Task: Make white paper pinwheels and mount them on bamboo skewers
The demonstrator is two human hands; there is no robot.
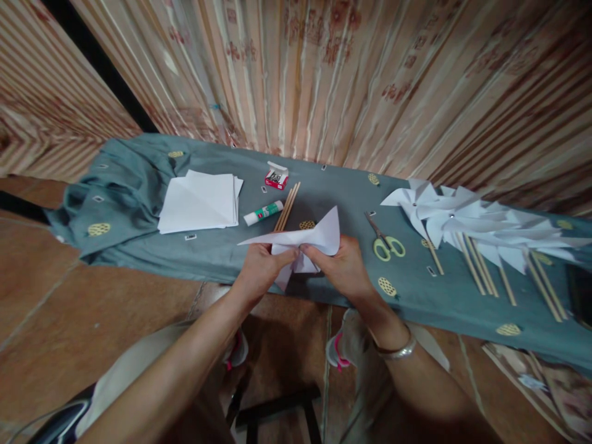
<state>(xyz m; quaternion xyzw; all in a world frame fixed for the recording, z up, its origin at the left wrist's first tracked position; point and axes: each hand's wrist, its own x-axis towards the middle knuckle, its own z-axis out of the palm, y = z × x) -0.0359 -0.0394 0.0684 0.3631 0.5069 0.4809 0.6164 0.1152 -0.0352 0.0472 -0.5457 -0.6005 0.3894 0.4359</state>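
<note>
Between my two hands is a white paper pinwheel (324, 235), its blades folded and sticking out at several angles. My left hand (264, 266) pinches its left side, thumb toward the middle. On the other side my right hand (341, 265) grips it, with the thumb pressed near the centre. Whether a pin sits at the centre I cannot tell. Just behind the paper lie several thin wooden sticks (287, 206), their near ends partly hidden by it. A green and white glue stick (263, 213) rests beside them.
A stack of white paper (198, 202) lies to the left. Behind the sticks stands an open red box of pins (276, 176). Green-handled scissors (387, 245) lie right of my hands. Finished pinwheels on sticks (462, 216) overlap at the right, near a dark object (579, 293) at the edge.
</note>
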